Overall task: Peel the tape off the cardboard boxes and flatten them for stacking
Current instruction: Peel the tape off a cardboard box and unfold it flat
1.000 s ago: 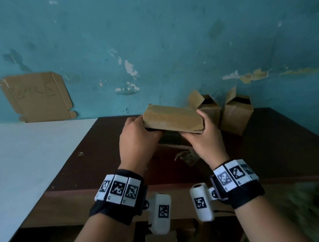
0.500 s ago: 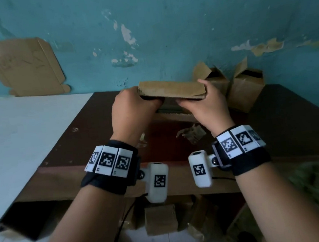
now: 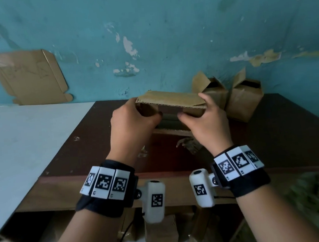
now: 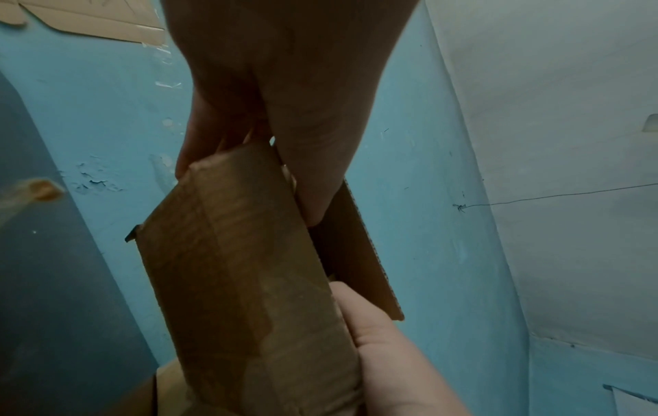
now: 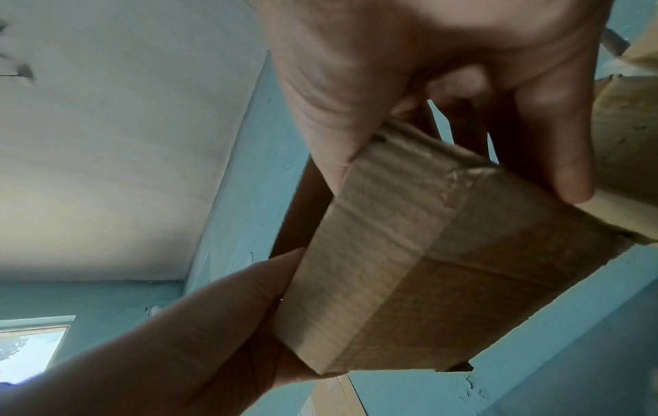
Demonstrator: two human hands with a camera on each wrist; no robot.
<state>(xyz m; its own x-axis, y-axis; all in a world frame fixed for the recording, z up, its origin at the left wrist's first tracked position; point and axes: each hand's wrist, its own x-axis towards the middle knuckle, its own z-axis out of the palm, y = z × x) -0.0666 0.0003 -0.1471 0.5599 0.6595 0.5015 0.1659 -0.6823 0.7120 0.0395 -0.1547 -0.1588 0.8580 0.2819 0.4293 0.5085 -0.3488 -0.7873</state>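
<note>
Starting at the left, a flattened sheet of cardboard (image 3: pixel 29 76) leans on the blue wall (image 3: pixel 165 23) beyond the white surface (image 3: pixel 22 144). Moving right, our left hand (image 3: pixel 133 123) grips the left end of the cardboard box (image 3: pixel 169 101), fingers curled round that end and the thumb tucked into the open side facing us. The box is held in the air over the far edge of the dark table (image 3: pixel 290 128), its long axis running left to right between our 2 hands, so each hand has 1 end and neither is nearer than the other. Our right hand (image 3: pixel 206 120) pinches the right end, thumb under the near edge and fingers wrapped over the far side.

The box looks partly squashed: a shallow brown sleeve, top panel tilted towards us, corrugated edge showing. From the right wrist, a paler, glossier band crosses the panel and wraps a corner, which we judge to be tape (image 5: pixel 374 253) not yet peeled. Next, we probably need to free 1 hand to pick at that band.

Further right, 2 more boxes (image 3: pixel 243 98) with raised flaps stand at the far edge against the wall, just beside our right hand. Crumpled scraps (image 3: pixel 189 144) lie on the table below the box.
</note>
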